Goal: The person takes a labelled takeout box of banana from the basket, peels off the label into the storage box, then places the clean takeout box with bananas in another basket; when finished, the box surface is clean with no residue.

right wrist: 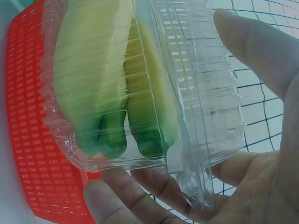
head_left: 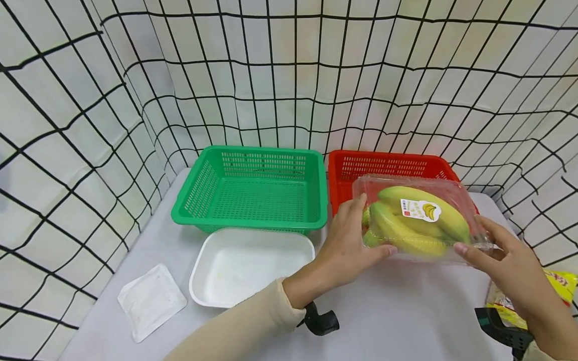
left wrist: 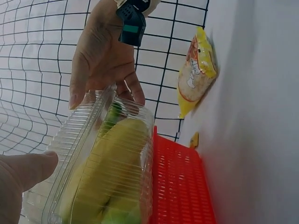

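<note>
Bananas (head_left: 395, 228) show through a clear box (head_left: 444, 189) right of centre, left hand (head_left: 345, 245) grips its left end, right hand (head_left: 512, 258) grips its right, red basket (head_left: 393, 163) peeks out behind, green basket (head_left: 259, 200) sits near mid-frame

Left sleeve (head_left: 244, 321): long, plain, pale beige cloth, loosely cut and lightly creased, ending above the wrist in a cuff (head_left: 291, 303) of the same colour. Left mount (head_left: 321, 322): a black, curved, smooth-surfaced piece worn at the wrist, widening to a blunt, rounded end. Left grip (head_left: 345, 245): a bare human hand. Right sleeve (head_left: 535, 352): matching pale beige, only its edge visible in the head view. Right mount (head_left: 487, 318): dark, angular, with a flat green panel; the left wrist view shows this as a green bar. Right strap (head_left: 521, 339): black, pierced by small holes. Right grip (head_left: 512, 253): likewise bare.
</note>
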A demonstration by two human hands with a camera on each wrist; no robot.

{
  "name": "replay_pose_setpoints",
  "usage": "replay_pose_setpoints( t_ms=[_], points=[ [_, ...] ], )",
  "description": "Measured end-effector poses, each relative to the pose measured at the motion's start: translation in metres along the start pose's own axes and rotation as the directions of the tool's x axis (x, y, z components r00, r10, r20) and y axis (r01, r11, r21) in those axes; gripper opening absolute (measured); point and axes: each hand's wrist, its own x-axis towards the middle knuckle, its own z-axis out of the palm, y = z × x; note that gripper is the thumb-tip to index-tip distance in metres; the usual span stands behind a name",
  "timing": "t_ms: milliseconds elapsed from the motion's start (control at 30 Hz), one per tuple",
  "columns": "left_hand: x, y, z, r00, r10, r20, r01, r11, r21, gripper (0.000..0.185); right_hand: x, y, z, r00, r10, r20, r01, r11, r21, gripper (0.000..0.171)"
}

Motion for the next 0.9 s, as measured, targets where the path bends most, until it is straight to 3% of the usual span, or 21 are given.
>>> replay_pose_setpoints(
  t_ms=[300, 533, 733, 900],
  points=[
    [-0.018, -0.001, 0.004, 0.999, 0.038, -0.002, -0.038, 0.999, 0.009, 0.103, -0.018, -0.003, 0.007, 0.996, 0.078, -0.036, -0.078, 0.997, 0.021, 0.099],
    [-0.028, -0.004, 0.007, 0.999, 0.032, 0.001, -0.032, 0.999, 0.004, 0.105, -0.024, -0.001, 0.008, 0.993, 0.119, -0.004, -0.119, 0.992, 0.031, 0.101],
    [-0.039, -0.001, 0.008, 0.999, 0.04, 0.006, -0.04, 0.999, 0.006, 0.106, -0.031, -0.002, 0.011, 0.974, 0.225, 0.024, -0.226, 0.97, 0.09, 0.113],
    [-0.05, -0.002, 0.008, 0.997, 0.075, 0.024, -0.075, 0.997, -0.001, 0.105, -0.04, 0.006, 0.012, 0.977, 0.208, 0.04, -0.21, 0.976, 0.056, 0.106]
  ],
)
